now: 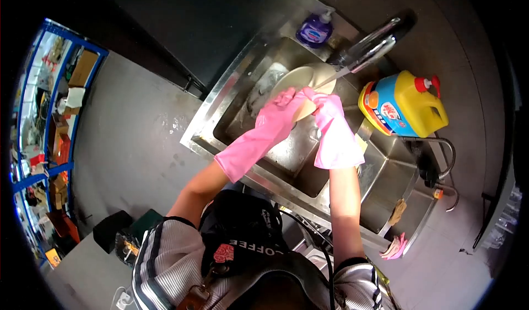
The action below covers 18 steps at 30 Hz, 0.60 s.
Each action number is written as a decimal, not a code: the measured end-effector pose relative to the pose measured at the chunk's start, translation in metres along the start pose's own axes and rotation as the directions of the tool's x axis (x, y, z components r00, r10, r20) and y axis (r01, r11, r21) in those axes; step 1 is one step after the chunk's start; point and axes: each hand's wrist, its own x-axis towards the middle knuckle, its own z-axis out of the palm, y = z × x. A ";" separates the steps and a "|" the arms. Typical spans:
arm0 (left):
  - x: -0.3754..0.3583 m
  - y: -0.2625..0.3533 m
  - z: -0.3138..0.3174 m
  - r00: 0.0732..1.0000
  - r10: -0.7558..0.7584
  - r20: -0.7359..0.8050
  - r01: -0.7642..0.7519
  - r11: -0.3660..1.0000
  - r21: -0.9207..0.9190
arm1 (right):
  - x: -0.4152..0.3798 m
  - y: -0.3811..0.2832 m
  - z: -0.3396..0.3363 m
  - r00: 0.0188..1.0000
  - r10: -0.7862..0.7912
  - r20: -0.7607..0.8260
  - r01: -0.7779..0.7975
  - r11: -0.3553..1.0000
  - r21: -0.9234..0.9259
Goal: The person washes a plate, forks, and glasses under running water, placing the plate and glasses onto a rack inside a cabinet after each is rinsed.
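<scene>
Pink rubber gloves cover both hands, which meet over the steel sink (pixel 286 154). My left hand (pixel 284 101) has its fingers closed round the near edge of a pale cream dish (pixel 300 79). Close beside it, my right hand (pixel 319 98) is closed at the same edge; what its fingers hold is hidden. A small pale piece (pixel 305 110) shows between the two gloves; whether it is part of the dish I cannot tell. The faucet (pixel 369 54) reaches in from the upper right, with its thin end above the dish.
A purple soap bottle (pixel 315 30) stands behind the sink. On the right is a yellow detergent jug (pixel 405 103). A brown scrubber (pixel 397 212) and a pink glove or cloth (pixel 394 247) lie by the right basin's near edge. Blue shelving (pixel 47 172) stands far left.
</scene>
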 end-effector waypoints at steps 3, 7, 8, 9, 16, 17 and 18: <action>-0.013 0.029 -0.046 0.943 0.214 0.254 -0.294 0.892 0.343 | -0.012 0.002 0.008 0.997 -0.074 0.028 0.076 0.990 -0.122; -0.016 0.018 -0.067 0.936 0.226 0.271 -0.237 0.972 0.008 | -0.033 -0.021 0.054 0.994 0.086 -0.068 -0.084 0.996 0.026; -0.020 0.016 -0.071 0.950 0.210 0.232 -0.170 0.969 -0.179 | -0.033 -0.022 0.058 0.988 0.125 -0.090 -0.120 0.991 0.061; -0.028 0.032 -0.078 0.976 0.139 0.165 -0.054 0.899 -0.435 | -0.035 -0.025 0.061 0.987 0.136 -0.087 -0.125 0.984 0.126; -0.047 0.060 -0.135 0.996 0.079 -0.036 -0.087 0.892 -0.443 | -0.026 -0.019 0.040 0.975 0.142 -0.170 -0.116 0.981 0.157; -0.050 0.059 -0.138 0.998 0.058 -0.036 -0.068 0.852 -0.519 | -0.032 -0.038 0.053 0.955 0.157 -0.253 -0.144 0.987 0.070; -0.052 0.062 -0.141 0.999 0.037 -0.034 -0.050 0.804 -0.592 | -0.038 -0.051 0.063 0.928 0.163 -0.336 -0.179 0.984 -0.016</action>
